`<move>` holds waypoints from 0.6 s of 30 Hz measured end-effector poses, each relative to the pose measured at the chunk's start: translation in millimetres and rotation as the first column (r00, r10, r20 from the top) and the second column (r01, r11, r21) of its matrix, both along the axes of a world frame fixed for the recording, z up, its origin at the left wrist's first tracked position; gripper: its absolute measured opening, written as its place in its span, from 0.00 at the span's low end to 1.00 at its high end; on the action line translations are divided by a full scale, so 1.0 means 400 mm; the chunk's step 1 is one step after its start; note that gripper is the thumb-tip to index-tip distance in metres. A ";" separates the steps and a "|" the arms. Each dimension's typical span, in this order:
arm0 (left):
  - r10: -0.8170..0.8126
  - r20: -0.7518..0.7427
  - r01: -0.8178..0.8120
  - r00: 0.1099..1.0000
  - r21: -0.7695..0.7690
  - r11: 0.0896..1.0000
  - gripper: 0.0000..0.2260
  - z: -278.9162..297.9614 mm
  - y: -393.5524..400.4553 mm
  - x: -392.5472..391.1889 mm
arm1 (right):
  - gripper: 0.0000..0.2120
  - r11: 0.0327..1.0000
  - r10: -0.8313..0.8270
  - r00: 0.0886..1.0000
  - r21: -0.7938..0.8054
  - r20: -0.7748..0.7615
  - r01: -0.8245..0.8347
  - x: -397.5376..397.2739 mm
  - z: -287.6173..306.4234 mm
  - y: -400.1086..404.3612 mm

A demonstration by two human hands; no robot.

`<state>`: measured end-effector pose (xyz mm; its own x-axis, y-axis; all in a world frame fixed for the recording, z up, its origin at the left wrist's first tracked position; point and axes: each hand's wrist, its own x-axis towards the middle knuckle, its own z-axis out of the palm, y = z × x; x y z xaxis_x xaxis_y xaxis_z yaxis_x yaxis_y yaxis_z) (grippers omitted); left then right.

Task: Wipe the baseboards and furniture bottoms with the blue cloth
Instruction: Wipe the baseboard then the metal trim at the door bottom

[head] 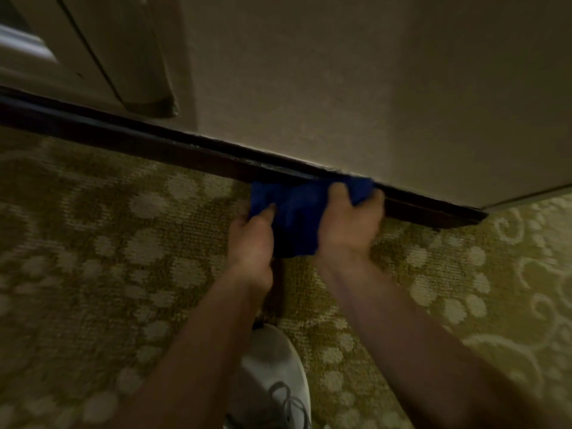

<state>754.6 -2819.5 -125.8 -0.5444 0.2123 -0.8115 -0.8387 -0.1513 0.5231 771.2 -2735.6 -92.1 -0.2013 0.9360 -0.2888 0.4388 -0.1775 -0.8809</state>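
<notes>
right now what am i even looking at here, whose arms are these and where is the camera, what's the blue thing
There is no machine here. The one picture comes from a wide-angle camera worn on a person's head, looking forward and down, so the two bare arms reaching out from the bottom edge are that person's own.

The left hand and the right hand both hold a blue cloth, fingers curled into it in a firm grip. The cloth's upper edge lies against the dark baseboard, the strip that runs along the foot of the beige wall.

Below is a patterned green and cream carpet. The white laced shoe at the bottom is the person's own foot. At top left stands something pale with panels, too blurred to name.
</notes>
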 end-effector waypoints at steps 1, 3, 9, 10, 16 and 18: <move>0.032 0.007 -0.032 0.999 -0.007 0.999 0.21 -0.001 -0.003 0.002 | 0.11 0.999 0.030 0.999 -0.013 0.020 -0.029 -0.014 0.001 -0.021; 0.080 0.002 -0.080 0.997 -0.001 0.997 0.21 -0.007 -0.004 0.008 | 0.10 0.996 0.069 0.997 -0.065 0.023 -0.067 -0.026 0.003 -0.031; 0.073 -0.009 -0.073 0.997 -0.004 0.997 0.20 0.004 -0.002 0.015 | 0.02 0.992 0.103 0.992 -0.067 -0.070 -0.108 0.037 -0.009 0.018; 0.072 -0.011 -0.072 0.997 -0.007 0.997 0.21 0.013 -0.006 0.014 | 0.02 0.996 0.066 0.996 -0.056 -0.060 -0.069 0.035 -0.010 0.017; 0.215 -0.014 -0.215 0.977 -0.018 0.976 0.17 0.054 -0.051 0.000 | 0.10 0.996 0.067 0.998 -0.056 -0.003 -0.067 -0.046 0.003 -0.059; 0.268 -0.029 -0.269 0.963 -0.029 0.963 0.17 0.042 -0.072 -0.017 | 0.08 0.982 0.144 0.989 -0.121 -0.019 -0.146 -0.068 0.001 -0.088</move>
